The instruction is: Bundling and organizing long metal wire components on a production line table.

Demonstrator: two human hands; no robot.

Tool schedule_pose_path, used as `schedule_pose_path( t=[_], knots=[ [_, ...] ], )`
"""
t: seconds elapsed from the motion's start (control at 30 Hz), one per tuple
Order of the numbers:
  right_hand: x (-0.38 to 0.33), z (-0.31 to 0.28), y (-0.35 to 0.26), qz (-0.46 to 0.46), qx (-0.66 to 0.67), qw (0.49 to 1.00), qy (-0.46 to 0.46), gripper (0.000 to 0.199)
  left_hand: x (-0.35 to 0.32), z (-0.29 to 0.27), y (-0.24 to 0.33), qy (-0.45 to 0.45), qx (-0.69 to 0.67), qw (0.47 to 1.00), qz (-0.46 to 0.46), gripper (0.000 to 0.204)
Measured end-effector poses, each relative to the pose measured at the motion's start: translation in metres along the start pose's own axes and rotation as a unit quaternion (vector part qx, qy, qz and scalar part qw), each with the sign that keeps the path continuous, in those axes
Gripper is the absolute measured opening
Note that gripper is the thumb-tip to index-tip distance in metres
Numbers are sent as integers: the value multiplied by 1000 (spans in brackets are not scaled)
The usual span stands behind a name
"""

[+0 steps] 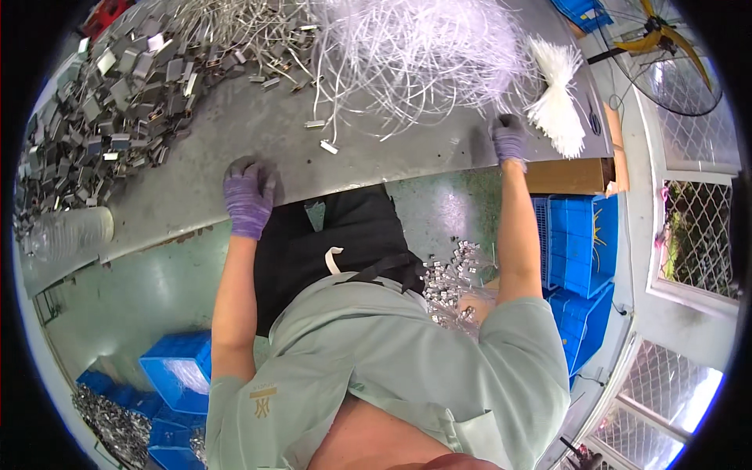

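Observation:
Both of my hands wear purple knit gloves with dark grey fingertips. My left hand rests on the near edge of the grey table, its thumb apart from the fingers and nothing seen in it. Farther right, my right hand is closed at the table, fingers bunched; whatever they may hold is hidden. Just right of it lies a bundle of white plastic strips. Beyond it spreads a tangled heap of clear thin strands. Two small metal-cased connectors, one of them a silver connector, lie between my hands.
Grey metal connector pieces pile up at the left, near a clear plastic bottle. Blue crates stand at the right, and a blue bin lower left. A fan is at upper right. Wired connectors lie beside my lap.

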State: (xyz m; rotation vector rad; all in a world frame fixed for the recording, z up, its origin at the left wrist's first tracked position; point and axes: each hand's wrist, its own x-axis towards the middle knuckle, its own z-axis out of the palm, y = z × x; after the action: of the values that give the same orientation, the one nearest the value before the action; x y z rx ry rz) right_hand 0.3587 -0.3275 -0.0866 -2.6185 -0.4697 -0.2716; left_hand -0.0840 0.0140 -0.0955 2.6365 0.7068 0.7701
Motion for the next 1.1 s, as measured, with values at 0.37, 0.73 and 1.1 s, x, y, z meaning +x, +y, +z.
schedule_pose_path(
  t=[0.37, 0.73, 1.1],
  knots=[
    [-17, -64, 39, 77, -278, 924, -251, 36, 7, -7, 8, 23, -5, 1000, 4, 29],
    [-114, -44, -54, 140, 287, 850, -420, 19, 80, -6, -4, -61, -12, 990, -128, 47],
    [-183, -49, -130, 18, 391, 784, -481, 19, 151, 28, -29, -110, 131, 981, -87, 49]
  ],
)
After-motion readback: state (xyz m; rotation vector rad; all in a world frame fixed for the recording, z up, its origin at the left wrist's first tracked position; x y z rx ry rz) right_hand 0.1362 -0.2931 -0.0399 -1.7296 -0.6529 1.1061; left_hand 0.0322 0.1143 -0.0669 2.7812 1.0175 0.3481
